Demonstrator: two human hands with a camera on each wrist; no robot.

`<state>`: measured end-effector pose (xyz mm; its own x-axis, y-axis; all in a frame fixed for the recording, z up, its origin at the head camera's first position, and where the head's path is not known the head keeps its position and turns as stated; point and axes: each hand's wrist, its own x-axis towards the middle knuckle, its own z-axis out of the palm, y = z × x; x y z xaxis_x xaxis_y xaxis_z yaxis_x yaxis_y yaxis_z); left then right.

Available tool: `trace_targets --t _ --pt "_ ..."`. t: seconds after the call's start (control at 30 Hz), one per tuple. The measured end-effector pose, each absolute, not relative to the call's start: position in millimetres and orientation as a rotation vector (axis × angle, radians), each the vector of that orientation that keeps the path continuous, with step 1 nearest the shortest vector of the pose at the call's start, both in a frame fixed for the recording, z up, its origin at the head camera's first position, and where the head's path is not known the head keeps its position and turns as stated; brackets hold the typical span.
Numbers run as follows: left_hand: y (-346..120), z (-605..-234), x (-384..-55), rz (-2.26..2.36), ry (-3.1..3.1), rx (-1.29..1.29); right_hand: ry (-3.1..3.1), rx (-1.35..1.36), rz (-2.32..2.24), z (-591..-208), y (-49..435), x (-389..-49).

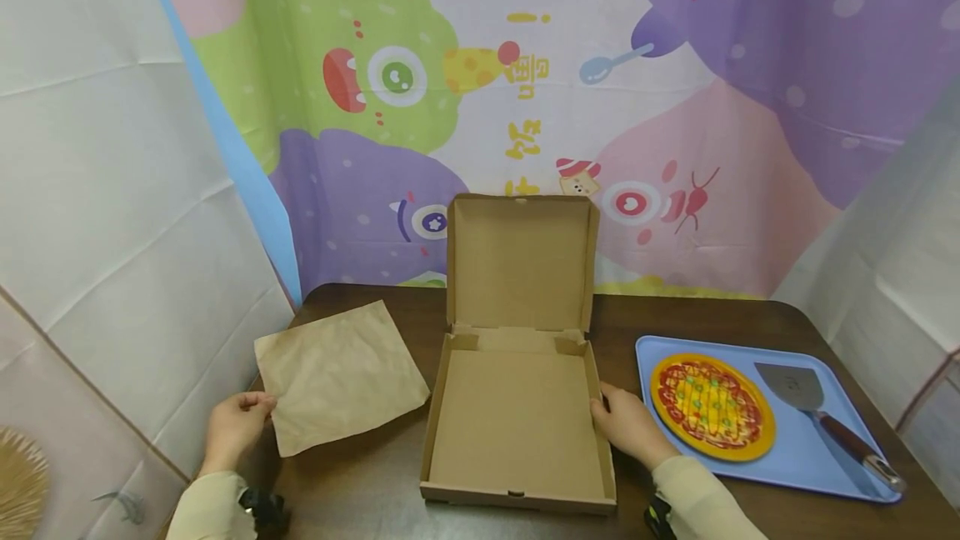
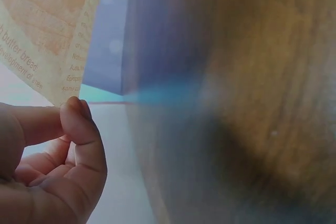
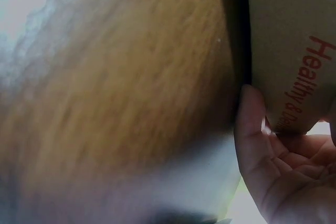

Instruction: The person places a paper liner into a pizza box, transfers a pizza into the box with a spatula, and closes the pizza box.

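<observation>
Brown paper sheet point(image 1: 341, 373) pinched in the left grip point(image 1: 234, 427); right grip point(image 1: 628, 423) curled on the box point(image 1: 517, 423) wall

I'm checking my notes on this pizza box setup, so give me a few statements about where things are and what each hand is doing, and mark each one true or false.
1. The brown cardboard pizza box lies open with its lid upright. True.
2. The left hand pinches the corner of the brown paper sheet. True.
3. The round toy pizza lies inside the box. False: it lies on the blue plastic tray, right of the box.
4. The right hand holds the metal spatula with the wooden handle. False: its grip is on the box's right wall; the spatula lies untouched on the tray.
5. The paper sheet lies left of the box on the dark wooden table. True.
</observation>
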<state>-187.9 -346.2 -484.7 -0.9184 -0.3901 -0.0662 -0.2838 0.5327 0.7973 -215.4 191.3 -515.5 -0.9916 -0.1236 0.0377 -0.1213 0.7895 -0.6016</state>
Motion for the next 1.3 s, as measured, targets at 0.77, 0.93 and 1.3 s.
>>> trace_targets --t 0.77,0.93,1.3 --pt "-320.9 -459.6 -191.9 -1.599 -2.546 0.54 2.959 -0.172 -1.012 -518.6 191.3 -216.8" --pt "-309.7 -456.0 -194.8 -1.638 -2.591 0.495 2.959 -0.163 -1.016 -518.8 191.2 -217.3" --pt "-277.9 -461.8 -202.5 -1.7 -2.644 0.433 2.946 -0.159 -1.032 -517.5 190.9 -215.5"
